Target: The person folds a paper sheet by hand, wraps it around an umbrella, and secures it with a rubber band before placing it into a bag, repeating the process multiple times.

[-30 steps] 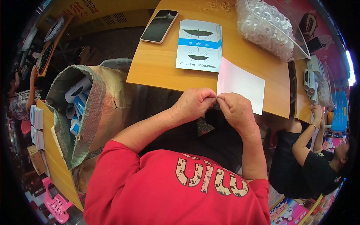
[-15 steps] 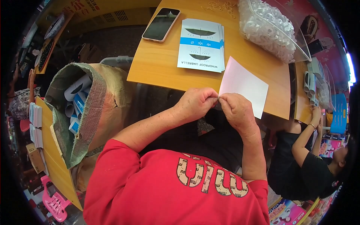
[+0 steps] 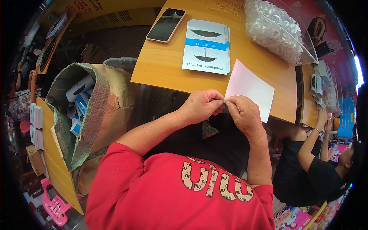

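A white paper sheet (image 3: pixel 252 90) with a pinkish tint on its far left edge lies over the table's front edge. Its near left corner runs into the fingertips of both my hands. My right hand (image 3: pixel 244 114) is closed on that corner in a thumb-and-finger pinch. Fingertip to fingertip with it, my left hand (image 3: pixel 202 104) is also pinched; whatever sits between its fingers is hidden. Just beyond the hands lies a stack of printed cards (image 3: pixel 206 48), white with a blue band and umbrella drawings.
A phone (image 3: pixel 166 25) and thin rubber bands (image 3: pixel 226 7) lie on the wooden table (image 3: pixel 157 69). A clear bin (image 3: pixel 276 32) of translucent white rings stands far right. To my left, a woven sack (image 3: pixel 101 92) holds rolled cards (image 3: pixel 80 101). Another person (image 3: pixel 314 165) works at right.
Both hands stay pinched at the sheet's corner, with hardly any movement. The whole view has shifted very slightly. The person at right has leaned a little.
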